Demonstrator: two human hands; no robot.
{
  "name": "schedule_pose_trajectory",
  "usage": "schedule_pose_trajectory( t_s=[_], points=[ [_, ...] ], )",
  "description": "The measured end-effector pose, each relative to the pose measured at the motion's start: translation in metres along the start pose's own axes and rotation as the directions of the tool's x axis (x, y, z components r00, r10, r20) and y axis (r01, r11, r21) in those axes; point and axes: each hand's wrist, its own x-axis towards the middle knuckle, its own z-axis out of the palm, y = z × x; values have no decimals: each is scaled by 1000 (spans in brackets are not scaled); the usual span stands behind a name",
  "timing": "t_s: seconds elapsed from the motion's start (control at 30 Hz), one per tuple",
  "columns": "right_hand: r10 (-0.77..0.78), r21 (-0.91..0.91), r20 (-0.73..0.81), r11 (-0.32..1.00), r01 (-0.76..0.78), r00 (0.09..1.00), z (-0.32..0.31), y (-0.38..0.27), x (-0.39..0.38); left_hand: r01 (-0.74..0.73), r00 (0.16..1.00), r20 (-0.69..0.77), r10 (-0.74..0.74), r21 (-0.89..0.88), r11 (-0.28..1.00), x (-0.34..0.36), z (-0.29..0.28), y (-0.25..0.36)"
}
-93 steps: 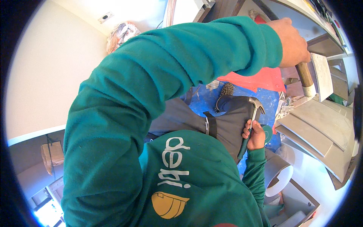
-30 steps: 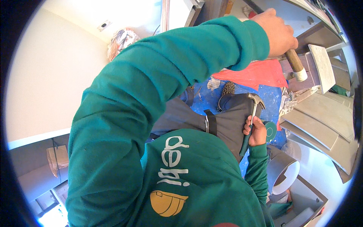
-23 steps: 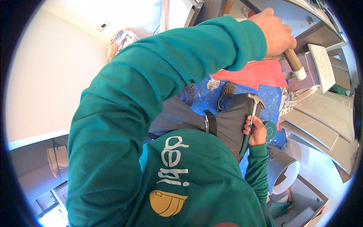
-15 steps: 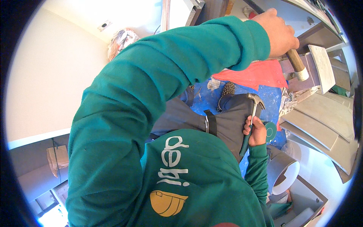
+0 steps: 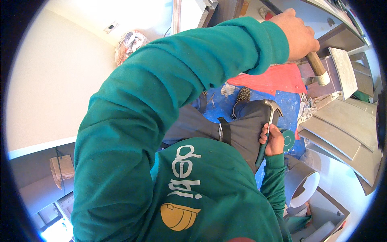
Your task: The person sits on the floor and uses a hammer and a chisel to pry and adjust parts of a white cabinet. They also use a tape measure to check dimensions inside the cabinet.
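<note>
Chisel (image 5: 315, 67), wooden-handled, is sitting clenched in my left hand (image 5: 297, 34), raised against the grey panel (image 5: 342, 66) at upper right. My right hand (image 5: 274, 140) is gripping the claw hammer (image 5: 269, 121) low at my lap; striking likely calls for lifting it first.

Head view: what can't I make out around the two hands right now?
- Left hand grips a wooden handle; the tool's working end is covered by the hand.
- Right hand holds a claw hammer; its lower grip is hidden by the fingers.
- Floor under the person: mostly blocked by the green sleeve and torso.
- Grey panels at right: bent and cut off by the fisheye rim.
</note>
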Motion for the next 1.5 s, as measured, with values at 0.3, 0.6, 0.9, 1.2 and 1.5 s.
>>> schedule_pose_trajectory(
  t_s=[0.3, 0.6, 0.9, 1.2, 1.5],
  points=[
    [1, 1, 18, 1000, -1, 1000, -3, 1, 1, -8, 1000, -14, 8, 15, 1000, -3, 0, 0],
    [1, -1, 16, 1000, -1, 1000, -3, 1, 1, -9, 999, -42, 9, 0, 1000, 0, 3, -3],
    [-16, -7, -17, 1000, 16, 1000, -7, 1, 2, -81, 992, -93, 81, -1, 997, -1, 3, -7],
    [-12, 73, 4, 997, 12, 1000, -9, 2, 2, -167, 984, -76, 160, -110, 980, -2, -12, -13],
    [-1, 117, 37, 993, -3, 999, -14, 1, 5, -142, 987, -95, 130, -137, 980, -6, -22, -13]
  ],
)
